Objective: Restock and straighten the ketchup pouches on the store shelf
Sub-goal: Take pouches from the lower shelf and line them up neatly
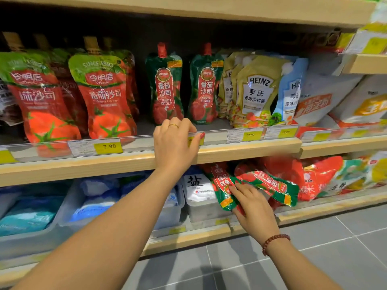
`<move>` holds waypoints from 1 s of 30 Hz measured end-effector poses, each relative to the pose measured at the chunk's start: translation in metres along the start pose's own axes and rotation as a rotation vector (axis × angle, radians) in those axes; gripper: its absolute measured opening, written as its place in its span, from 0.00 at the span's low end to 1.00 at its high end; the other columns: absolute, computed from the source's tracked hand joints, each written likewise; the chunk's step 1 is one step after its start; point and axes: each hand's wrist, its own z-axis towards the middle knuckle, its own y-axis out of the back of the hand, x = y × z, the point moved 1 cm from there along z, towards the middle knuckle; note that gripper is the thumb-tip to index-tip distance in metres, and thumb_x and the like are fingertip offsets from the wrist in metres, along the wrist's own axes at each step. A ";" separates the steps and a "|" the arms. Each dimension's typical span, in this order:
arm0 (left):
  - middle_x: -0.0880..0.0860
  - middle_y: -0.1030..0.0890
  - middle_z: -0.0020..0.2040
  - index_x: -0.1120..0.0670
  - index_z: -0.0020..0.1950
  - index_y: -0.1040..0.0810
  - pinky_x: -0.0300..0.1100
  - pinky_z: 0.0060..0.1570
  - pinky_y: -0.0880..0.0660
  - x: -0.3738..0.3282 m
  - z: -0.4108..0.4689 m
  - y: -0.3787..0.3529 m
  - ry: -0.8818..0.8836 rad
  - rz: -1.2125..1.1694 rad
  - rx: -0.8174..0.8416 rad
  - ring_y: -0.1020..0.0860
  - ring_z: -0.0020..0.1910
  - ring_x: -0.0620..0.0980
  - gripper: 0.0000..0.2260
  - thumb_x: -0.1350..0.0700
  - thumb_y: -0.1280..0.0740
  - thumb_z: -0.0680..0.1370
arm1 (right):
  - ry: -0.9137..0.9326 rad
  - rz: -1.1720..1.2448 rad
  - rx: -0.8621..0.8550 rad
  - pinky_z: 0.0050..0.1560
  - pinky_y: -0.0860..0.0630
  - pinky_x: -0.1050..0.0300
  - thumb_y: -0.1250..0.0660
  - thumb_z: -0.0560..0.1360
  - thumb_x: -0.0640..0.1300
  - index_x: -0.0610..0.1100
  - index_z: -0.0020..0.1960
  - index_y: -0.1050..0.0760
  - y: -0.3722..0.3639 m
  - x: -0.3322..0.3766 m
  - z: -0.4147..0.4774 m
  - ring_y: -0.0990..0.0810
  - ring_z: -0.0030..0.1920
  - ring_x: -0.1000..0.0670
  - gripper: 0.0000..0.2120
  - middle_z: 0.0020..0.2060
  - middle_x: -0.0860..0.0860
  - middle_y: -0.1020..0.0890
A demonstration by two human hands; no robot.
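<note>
Two hands: left hand point(173, 143) round the price rail point(247, 136), right hand point(255, 208) round blurred ketchup pouches point(270, 183)

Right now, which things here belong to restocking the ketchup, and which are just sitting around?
Job: upright green ketchup pouches with red caps; loose green-and-red ketchup pouches under the right hand; large red ketchup pouches; left hand gripping the clear price rail.
Just there: yellow Heinz dressing pouches; white salt bags; blue packets in grey bins.
</note>
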 end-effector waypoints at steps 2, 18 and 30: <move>0.51 0.24 0.41 0.51 0.43 0.26 0.44 0.44 0.40 0.000 0.000 0.000 -0.002 0.014 -0.006 0.27 0.43 0.54 0.09 0.46 0.34 0.74 | 0.015 -0.058 -0.026 0.69 0.38 0.50 0.30 0.71 0.43 0.45 0.68 0.31 0.002 0.000 -0.002 0.30 0.67 0.46 0.26 0.67 0.47 0.27; 0.51 0.24 0.52 0.53 0.56 0.25 0.47 0.62 0.37 -0.005 -0.040 0.026 -0.190 -0.113 0.085 0.28 0.53 0.53 0.14 0.55 0.33 0.71 | 0.232 -0.078 -0.373 0.21 0.33 0.61 0.28 0.65 0.37 0.41 0.30 0.27 0.119 0.049 0.019 0.27 0.21 0.46 0.09 0.21 0.47 0.25; 0.41 0.30 0.54 0.42 0.63 0.38 0.41 0.47 0.26 -0.067 -0.100 0.022 0.130 -0.303 0.263 0.28 0.54 0.45 0.35 0.30 0.34 0.61 | -0.137 0.266 -0.594 0.24 0.43 0.59 0.32 0.62 0.38 0.43 0.23 0.39 0.185 0.088 0.051 0.38 0.23 0.53 0.16 0.18 0.50 0.36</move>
